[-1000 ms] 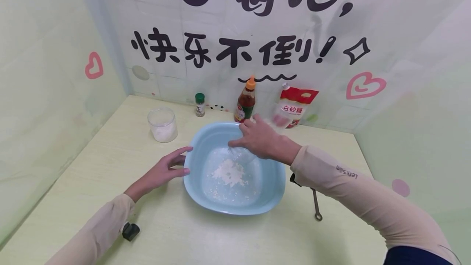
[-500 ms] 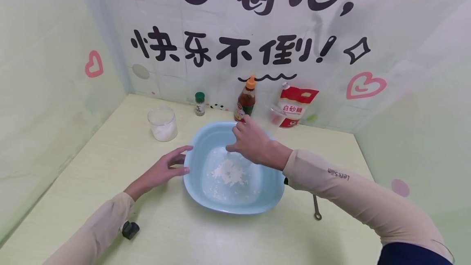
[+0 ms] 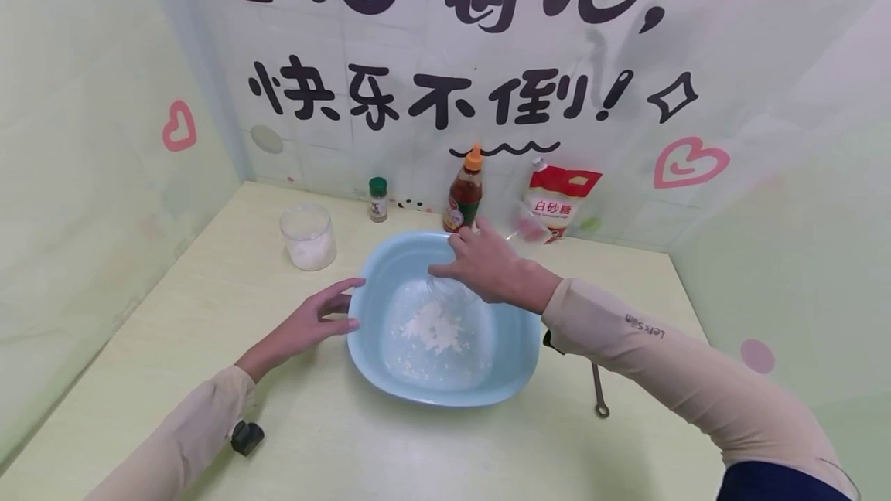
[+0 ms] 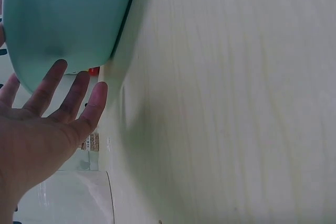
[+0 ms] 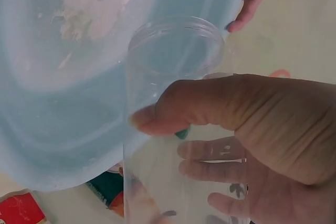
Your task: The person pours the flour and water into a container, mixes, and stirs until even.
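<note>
A light blue basin (image 3: 379, 377) stands on the table, with a patch of white powder (image 3: 435, 327) on its bottom. My right hand (image 3: 490, 265) holds a clear plastic jar (image 5: 157, 93) over the basin's back right side. In the right wrist view thumb and fingers wrap the jar, its mouth towards the basin; no powder shows inside it. My left hand (image 3: 309, 323) rests on the basin's left side with fingers spread. The left wrist view shows those fingers (image 4: 47, 90) fairly straight against the outer wall.
Behind the basin stand a sauce bottle (image 3: 465, 195) with an orange cap, a red and white sugar bag (image 3: 557, 199) and a green-capped shaker (image 3: 378, 199). A clear jar of white powder (image 3: 308, 242) is at left. A metal handle (image 3: 600, 397) lies at right.
My right hand shifted slightly left, then a little back right, with the jar still in it. The left hand, basin and powder patch look the same.
</note>
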The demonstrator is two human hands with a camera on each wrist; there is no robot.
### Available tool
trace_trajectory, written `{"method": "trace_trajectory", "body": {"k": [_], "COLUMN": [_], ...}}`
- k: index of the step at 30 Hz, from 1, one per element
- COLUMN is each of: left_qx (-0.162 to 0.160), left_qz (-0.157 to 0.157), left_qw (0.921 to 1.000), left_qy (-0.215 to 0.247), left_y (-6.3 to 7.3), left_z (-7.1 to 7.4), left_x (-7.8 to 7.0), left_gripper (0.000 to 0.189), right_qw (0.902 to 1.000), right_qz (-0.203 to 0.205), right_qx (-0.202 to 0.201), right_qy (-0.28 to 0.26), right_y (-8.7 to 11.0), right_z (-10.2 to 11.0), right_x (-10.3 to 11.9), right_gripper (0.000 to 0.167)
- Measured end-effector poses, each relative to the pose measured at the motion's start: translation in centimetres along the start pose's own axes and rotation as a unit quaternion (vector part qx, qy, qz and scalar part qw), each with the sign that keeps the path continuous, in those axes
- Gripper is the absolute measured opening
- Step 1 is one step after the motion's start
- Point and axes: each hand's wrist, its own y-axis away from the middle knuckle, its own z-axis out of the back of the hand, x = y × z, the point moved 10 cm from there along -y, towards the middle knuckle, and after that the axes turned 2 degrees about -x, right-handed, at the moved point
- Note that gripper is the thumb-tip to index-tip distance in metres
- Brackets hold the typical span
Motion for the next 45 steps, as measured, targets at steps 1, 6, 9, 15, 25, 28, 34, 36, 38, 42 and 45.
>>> {"method": "trace_trajectory", "body": {"k": [1,6,9,15,25,28,34,36,38,42,45], "left_qx": [0.0,0.002,0.001,0.004,0.004,0.004,-0.002,-0.001,0.0,0.001,0.0], "left_qz": [-0.001,-0.004,-0.004,-0.002,-0.004,-0.006,-0.003,0.0,0.002,0.005,0.005], "left_qw": [1.0,1.0,1.0,1.0,1.0,1.0,1.0,1.0,1.0,1.0,1.0], "left_qy": [0.0,0.003,0.003,0.0,-0.002,-0.004,-0.005,-0.006,-0.005,-0.004,-0.002], "left_y": [0.0,0.0,0.0,0.0,-0.1,-0.1,0.0,0.1,0.2,0.2,0.3], "left_z": [0.0,-0.1,-0.2,-0.3,-0.3,-0.2,-0.1,-0.1,-0.1,-0.2,-0.3], "left_x": [0.0,-0.2,-0.2,-0.3,-0.5,-0.4,-0.3,-0.2,-0.1,-0.1,-0.1], "left_gripper": [0.067,0.067,0.067,0.067,0.067,0.067,0.067,0.067,0.067,0.067,0.067], "right_qw": [0.9999,0.9966,0.9919,0.9714,0.9122,0.8916,0.8453,0.8298,0.8162,0.7882,0.7668], "right_qz": [-0.004,-0.019,-0.026,-0.061,-0.127,-0.149,-0.189,-0.201,-0.217,-0.262,-0.302], "right_qx": [0.001,0.01,0.018,0.034,-0.03,-0.071,-0.163,-0.193,-0.223,-0.271,-0.289], "right_qy": [-0.014,-0.08,-0.123,-0.227,-0.389,-0.422,-0.472,-0.484,-0.487,-0.486,-0.487], "right_y": [0.0,0.2,0.3,0.8,3.1,4.2,6.6,7.5,8.3,10.0,11.2], "right_z": [-0.2,-0.7,-0.9,-1.3,-1.4,-1.5,-2.1,-2.5,-3.0,-4.6,-6.1], "right_x": [-0.2,-1.2,-1.6,-3.4,-8.0,-9.7,-13.3,-14.4,-15.5,-17.4,-18.4], "right_gripper": [0.079,0.091,0.096,0.105,0.108,0.108,0.107,0.105,0.103,0.103,0.104]}}
